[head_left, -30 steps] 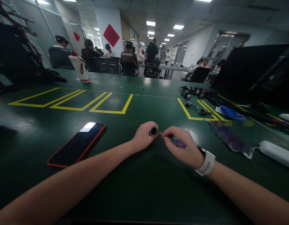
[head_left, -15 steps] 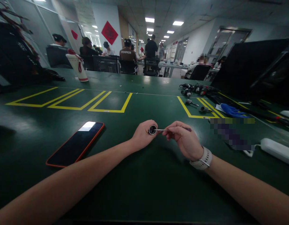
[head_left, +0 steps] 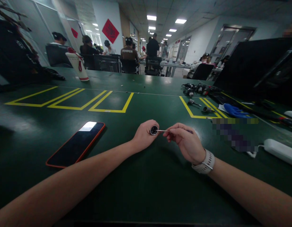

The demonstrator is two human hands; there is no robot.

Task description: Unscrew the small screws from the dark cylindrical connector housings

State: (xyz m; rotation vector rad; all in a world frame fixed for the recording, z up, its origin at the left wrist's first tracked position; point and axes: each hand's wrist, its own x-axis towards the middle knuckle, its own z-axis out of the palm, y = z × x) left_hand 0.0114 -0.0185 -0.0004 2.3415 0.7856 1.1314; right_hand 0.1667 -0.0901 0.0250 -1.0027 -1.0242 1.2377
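Note:
In the head view my left hand (head_left: 144, 138) is closed around a round metal connector (head_left: 153, 130). Its bright rim and dark hollow end face me, while the fingers hide the rest of its body. My right hand (head_left: 183, 138), with a pale watch strap at the wrist, pinches a slim screwdriver (head_left: 163, 130). The thin shaft points left and its tip reaches the connector's rim or opening; how deep it goes I cannot tell. Most of the handle lies behind the fingers. Both hands are just above the green table (head_left: 146, 189).
An orange-edged phone (head_left: 77, 146) lies left of my forearm. Yellow tape frames (head_left: 108, 111) mark the tabletop. At right are metal parts (head_left: 194, 103), cables (head_left: 198, 89), a blue glove (head_left: 235, 111) and a white power strip (head_left: 282, 151). A cream tumbler (head_left: 78, 66) stands far left; people sit beyond.
Both hands keep nearly the same pose, the screwdriver still at the connector. The shaft's angle has shifted very slightly, and the whole view has moved a little.

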